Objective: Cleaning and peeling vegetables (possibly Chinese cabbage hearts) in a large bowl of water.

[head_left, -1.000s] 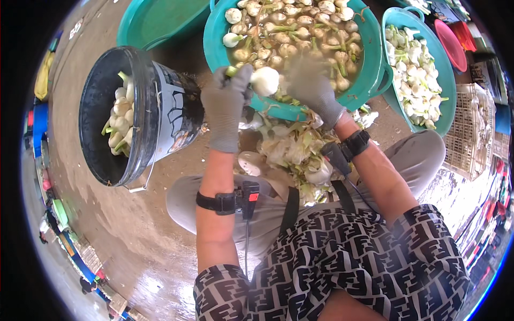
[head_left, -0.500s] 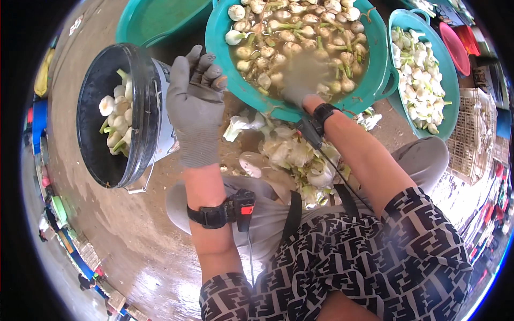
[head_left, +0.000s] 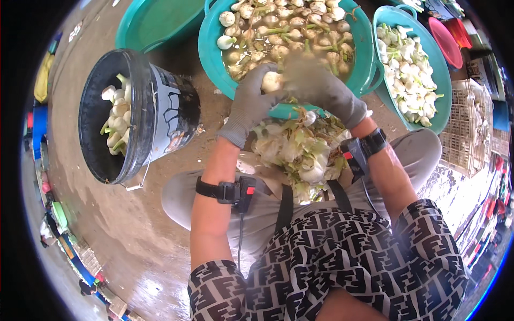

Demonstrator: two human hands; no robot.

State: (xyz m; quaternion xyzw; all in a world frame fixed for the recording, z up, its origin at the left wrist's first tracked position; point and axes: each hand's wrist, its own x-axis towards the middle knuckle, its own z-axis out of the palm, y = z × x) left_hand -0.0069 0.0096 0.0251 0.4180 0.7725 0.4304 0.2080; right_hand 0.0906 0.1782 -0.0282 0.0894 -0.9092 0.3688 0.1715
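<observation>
My left hand (head_left: pixel 250 101), in a grey glove, is closed around a pale garlic bulb (head_left: pixel 272 82) above the near rim of a teal basin (head_left: pixel 214 65). My right hand (head_left: pixel 334 96), gloved the same way, reaches in beside it from the right. A blurred smudge covers its fingertips, so their grip is hidden. Behind both hands, several garlic bulbs (head_left: pixel 295 34) with short green stems sit in the basin's brownish water. Below the hands, between my legs, lies a heap of peeled garlic skins and leaves (head_left: pixel 300 150).
To the left a black bucket (head_left: pixel 140 115) tips toward me with whitish bulbs (head_left: pixel 119 115) inside. A second teal tub (head_left: pixel 160 24) stands behind it. On the right are a teal basin of cleaned white bulbs (head_left: pixel 409 80), a pink basin (head_left: pixel 445 43) and a plastic crate (head_left: pixel 465 125).
My right hand has come back out of the water toward me. My left hand, earlier raised and without a bulb, has moved right and now holds a garlic bulb.
</observation>
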